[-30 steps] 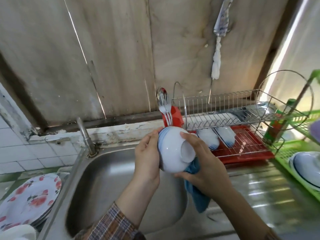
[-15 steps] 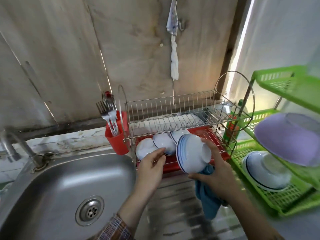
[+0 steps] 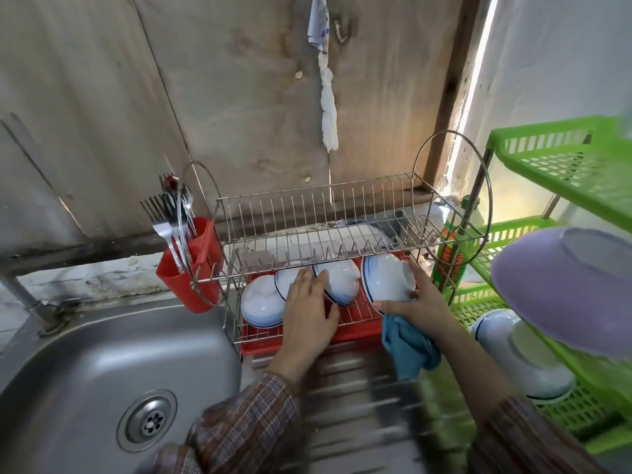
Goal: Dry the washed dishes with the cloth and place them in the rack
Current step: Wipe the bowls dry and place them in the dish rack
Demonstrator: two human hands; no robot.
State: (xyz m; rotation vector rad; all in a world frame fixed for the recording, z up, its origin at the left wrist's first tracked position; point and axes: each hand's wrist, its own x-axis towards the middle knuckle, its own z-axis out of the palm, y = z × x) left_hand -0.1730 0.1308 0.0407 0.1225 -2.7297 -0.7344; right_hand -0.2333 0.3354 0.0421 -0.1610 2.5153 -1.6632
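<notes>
Sliding the blue-rimmed bowl (image 3: 388,280) into the lower tier of the wire dish rack (image 3: 342,234), by the look of it. Was tipped on its side, rim facing left, at the right end of that tier, probably to stand on edge and drain like the neighbours. Couldn't tell whether already touching the wires. Was clamped in the right hand (image 3: 422,302), fingers curled round the base, with the blue cloth (image 3: 408,347) bunched under the same palm and dangling, presumably to keep the rag ready for the next dish. Over to the left hand (image 3: 307,309): straight fingers, flat against the next bowl (image 3: 338,280) along, gripping nothing, most likely steadying the row or nudging out some room. Underneath, a red drip tray (image 3: 359,336) to catch water. Further out, a red cutlery cup (image 3: 196,265) hooked on the rack's left end, steel sink (image 3: 102,371) beyond that, green plastic shelf (image 3: 564,172) off to the right.
</notes>
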